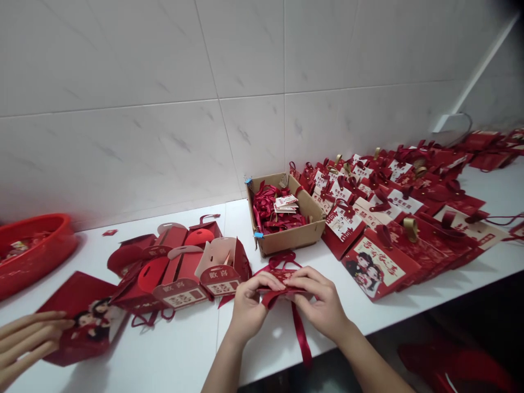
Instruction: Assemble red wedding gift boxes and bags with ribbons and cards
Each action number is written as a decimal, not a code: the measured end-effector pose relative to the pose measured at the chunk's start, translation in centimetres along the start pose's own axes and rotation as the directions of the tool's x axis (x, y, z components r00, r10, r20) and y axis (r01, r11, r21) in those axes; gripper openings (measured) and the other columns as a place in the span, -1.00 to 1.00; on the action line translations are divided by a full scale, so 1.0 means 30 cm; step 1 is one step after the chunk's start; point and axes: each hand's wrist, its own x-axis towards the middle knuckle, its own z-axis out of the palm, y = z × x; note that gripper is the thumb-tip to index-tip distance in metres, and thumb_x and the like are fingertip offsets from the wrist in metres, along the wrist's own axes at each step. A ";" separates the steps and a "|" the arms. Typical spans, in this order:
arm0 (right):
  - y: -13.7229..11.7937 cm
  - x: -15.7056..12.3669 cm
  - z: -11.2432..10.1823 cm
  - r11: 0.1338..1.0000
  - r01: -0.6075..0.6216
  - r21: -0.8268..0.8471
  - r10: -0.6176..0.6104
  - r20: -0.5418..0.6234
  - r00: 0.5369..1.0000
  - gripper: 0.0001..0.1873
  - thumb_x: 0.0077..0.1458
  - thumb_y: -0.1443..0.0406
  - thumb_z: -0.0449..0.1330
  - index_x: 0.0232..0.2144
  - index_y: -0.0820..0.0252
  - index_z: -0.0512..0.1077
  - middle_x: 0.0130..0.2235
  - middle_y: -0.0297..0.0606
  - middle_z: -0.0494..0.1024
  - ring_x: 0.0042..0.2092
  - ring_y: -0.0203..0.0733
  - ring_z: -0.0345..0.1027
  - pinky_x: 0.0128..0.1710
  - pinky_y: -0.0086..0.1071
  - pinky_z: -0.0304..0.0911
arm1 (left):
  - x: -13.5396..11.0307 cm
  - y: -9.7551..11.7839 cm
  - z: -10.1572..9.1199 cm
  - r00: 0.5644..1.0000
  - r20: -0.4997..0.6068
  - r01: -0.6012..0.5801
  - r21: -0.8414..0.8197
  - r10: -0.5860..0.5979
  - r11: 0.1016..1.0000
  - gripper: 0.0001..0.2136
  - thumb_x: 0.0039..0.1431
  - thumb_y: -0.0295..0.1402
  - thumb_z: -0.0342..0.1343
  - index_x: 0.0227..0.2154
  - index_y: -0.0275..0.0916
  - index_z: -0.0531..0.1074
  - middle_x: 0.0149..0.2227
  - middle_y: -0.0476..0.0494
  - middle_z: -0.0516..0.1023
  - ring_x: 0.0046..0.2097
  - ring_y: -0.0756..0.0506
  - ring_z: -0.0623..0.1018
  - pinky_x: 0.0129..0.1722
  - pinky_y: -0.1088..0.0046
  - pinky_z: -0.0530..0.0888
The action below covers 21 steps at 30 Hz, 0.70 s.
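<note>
Near the front edge of the white table, my left hand (254, 300) and my right hand (318, 299) are closed on the two sides of a red gift box (287, 277). Fingers and thumbs pinch its top from both sides, so most of the box is hidden. A dark red ribbon (302, 335) hangs from it over the table edge, and more ribbon (282, 258) loops up behind it. Right behind my hands stands a cardboard box (292, 239) holding red ribbons (268, 210) and small white tags (285, 203).
Several open red boxes (180, 286) stand to the left. At far left, another person's hand (30, 341) holds a red printed box (77, 297), near a red basin (61, 245). Rows of ribboned gift boxes (379, 262) fill the right side. A tiled wall (164, 142) stands behind.
</note>
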 end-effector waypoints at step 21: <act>0.002 0.033 0.009 0.990 0.085 0.108 -0.062 -0.199 0.978 -0.80 0.04 0.47 0.23 -0.34 0.11 0.57 -0.35 -0.26 0.55 -0.30 -0.28 0.46 -0.27 -0.41 0.42 | 0.022 -0.050 0.026 0.994 -0.105 -0.022 -0.016 0.020 1.000 -0.87 -0.04 -0.35 0.33 -0.48 -0.25 0.48 -0.41 -0.14 0.57 -0.32 -0.08 0.56 -0.29 0.44 0.53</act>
